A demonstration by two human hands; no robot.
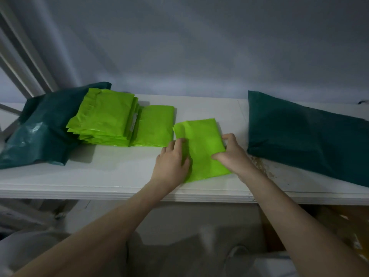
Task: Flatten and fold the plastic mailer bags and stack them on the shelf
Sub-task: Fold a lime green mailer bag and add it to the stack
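On the shelf (119, 176), near its front edge, lies a green bag (201, 148). The left hand (171, 158) presses flat on it; the right hand (229, 152) pinches its right edge. A stack (103, 118) sits toward the left end.

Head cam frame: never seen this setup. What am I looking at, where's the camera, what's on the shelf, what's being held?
There is no robot here, just a person working bare-handed. The single picture comes from a wide-angle camera worn on the head, looking forward and down along both forearms. The white shelf holds a stack of folded lime-green mailer bags at the left, leaning on a dark green bag, and one more folded green bag beside the stack. Another dark green bag lies at the right. In the middle, the left hand presses flat on a lime-green mailer while the right hand pinches its right edge.
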